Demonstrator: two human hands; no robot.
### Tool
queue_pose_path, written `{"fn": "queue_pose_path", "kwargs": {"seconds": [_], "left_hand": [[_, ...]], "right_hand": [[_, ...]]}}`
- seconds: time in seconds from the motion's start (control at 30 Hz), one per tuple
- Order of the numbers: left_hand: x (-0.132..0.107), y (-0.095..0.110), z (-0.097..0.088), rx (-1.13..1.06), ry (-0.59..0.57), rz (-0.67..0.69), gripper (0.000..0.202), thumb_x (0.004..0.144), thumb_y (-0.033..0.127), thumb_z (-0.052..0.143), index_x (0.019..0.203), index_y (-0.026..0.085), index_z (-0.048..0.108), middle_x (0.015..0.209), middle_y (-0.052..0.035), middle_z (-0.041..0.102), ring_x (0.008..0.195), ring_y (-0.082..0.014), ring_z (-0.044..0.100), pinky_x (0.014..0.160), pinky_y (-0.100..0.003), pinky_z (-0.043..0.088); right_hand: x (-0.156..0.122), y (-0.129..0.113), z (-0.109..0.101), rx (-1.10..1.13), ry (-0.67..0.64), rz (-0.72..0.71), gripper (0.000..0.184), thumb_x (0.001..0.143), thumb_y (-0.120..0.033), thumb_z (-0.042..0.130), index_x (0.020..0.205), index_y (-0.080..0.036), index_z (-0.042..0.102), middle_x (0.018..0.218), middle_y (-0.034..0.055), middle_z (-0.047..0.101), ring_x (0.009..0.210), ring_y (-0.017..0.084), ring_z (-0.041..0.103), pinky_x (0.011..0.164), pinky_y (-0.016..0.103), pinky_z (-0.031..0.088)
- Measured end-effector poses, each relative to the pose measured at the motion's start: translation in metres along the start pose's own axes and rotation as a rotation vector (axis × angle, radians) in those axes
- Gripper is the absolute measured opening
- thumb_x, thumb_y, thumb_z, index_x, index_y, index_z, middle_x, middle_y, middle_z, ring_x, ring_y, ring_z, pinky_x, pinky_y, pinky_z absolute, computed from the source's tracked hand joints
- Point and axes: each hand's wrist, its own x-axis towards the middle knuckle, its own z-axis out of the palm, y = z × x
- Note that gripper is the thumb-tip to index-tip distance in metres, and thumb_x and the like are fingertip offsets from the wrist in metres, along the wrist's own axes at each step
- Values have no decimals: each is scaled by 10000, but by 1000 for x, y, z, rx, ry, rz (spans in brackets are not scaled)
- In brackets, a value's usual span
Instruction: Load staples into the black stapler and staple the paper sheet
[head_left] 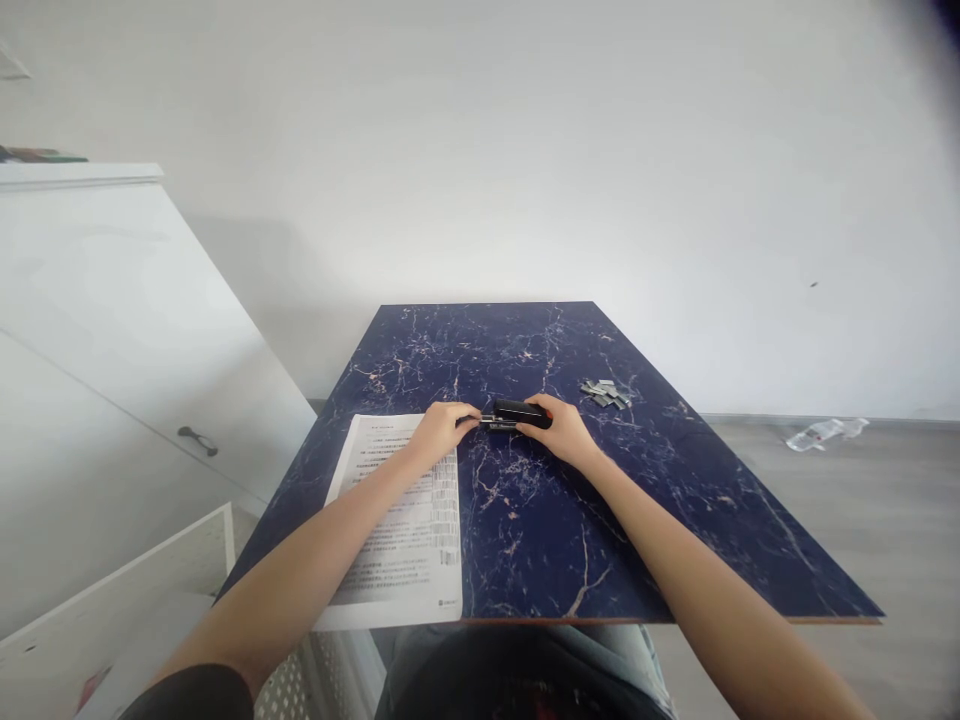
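Observation:
A black stapler (517, 412) lies on the dark blue marbled table, its length running left to right. My right hand (559, 428) is closed around its right end, where a bit of orange shows. At the left end, a thin metal part sticks out between the black upper and lower arms. My left hand (446, 428) pinches the tip of that metal part; the fingertips hide whatever else may be between them. Under my left wrist lie printed paper sheets (405, 580). Beyond my right hand is a small pile of staple strips (604, 393).
The table (525, 560) has its far edge close to a white wall. A white cabinet (112, 300) with a dark handle stands at the left. On the floor to the right lies a crumpled clear plastic wrapper (825, 433).

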Motion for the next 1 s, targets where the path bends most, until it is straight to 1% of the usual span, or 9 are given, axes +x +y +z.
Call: {"fn": "queue_pose_path", "kwargs": {"seconds": [0.2, 0.33, 0.43, 0.5, 0.6, 0.7, 0.8, 0.87, 1.0], "left_hand": [[0, -4, 1, 30, 21, 18, 101, 889, 220, 654, 905, 232, 753, 1031, -49, 764, 942, -226, 715, 943, -422, 533], [0, 0, -1, 99, 61, 23, 97, 855, 261, 701, 938, 225, 734, 992, -64, 735, 953, -243, 671, 913, -429, 514], [-2, 7, -4, 115, 122, -57, 153, 890, 343, 656, 959, 220, 718, 901, -66, 714, 903, -243, 651, 845, -403, 511], [-3, 11, -5, 61, 149, -120, 207, 940, 382, 576, 947, 222, 707, 853, -52, 716, 827, -218, 652, 805, -374, 512], [-5, 12, -6, -11, 187, -194, 256, 956, 421, 537, 929, 222, 695, 824, -34, 728, 721, -186, 654, 741, -334, 514], [-7, 9, -6, -53, 211, -255, 278, 940, 456, 552, 909, 218, 693, 776, -34, 736, 657, -183, 662, 657, -307, 507], [-7, 8, -5, -137, 184, -318, 298, 937, 464, 550, 891, 207, 694, 783, -51, 755, 597, -181, 655, 598, -304, 500], [-8, 9, -4, -213, 144, -333, 287, 935, 453, 555, 899, 205, 696, 833, -63, 770, 613, -188, 667, 614, -319, 519], [-8, 9, -2, -331, 100, -321, 241, 908, 405, 607, 1020, 209, 691, 892, -78, 777, 810, -246, 728, 739, -372, 561]], "right_hand": [[0, -1, 0, -10, -13, 8, 269, 758, -361, 720, 988, -223, 693, 917, 28, 719, 808, 207, 641, 767, 330, 471], [0, -4, -1, 2, -15, 21, 301, 745, -363, 739, 1011, -232, 688, 940, 29, 722, 831, 216, 653, 788, 347, 486], [0, -5, -3, 42, 19, 11, 373, 735, -409, 764, 1058, -241, 680, 1014, 44, 719, 915, 231, 662, 852, 369, 498], [-1, -2, -6, 41, 93, 30, 373, 770, -479, 733, 1048, -235, 690, 1032, 67, 715, 939, 242, 658, 863, 382, 502], [-1, 7, -11, 30, 173, 106, 404, 813, -572, 666, 1004, -218, 704, 988, 84, 723, 783, 215, 635, 756, 369, 513], [-2, 18, -14, 77, 107, 176, 485, 735, -588, 733, 1049, -220, 694, 992, 72, 736, 563, 143, 533, 586, 326, 483], [-3, 23, -13, 117, 32, 186, 498, 692, -535, 776, 1077, -232, 692, 1028, 67, 743, 516, 118, 499, 537, 306, 462], [-3, 22, -12, 118, 6, 155, 472, 686, -503, 782, 1063, -232, 699, 1019, 66, 749, 535, 125, 514, 548, 304, 466], [-3, 18, -12, 95, -9, 115, 449, 667, -467, 795, 1037, -229, 703, 981, 58, 755, 562, 142, 542, 564, 307, 475]]}}
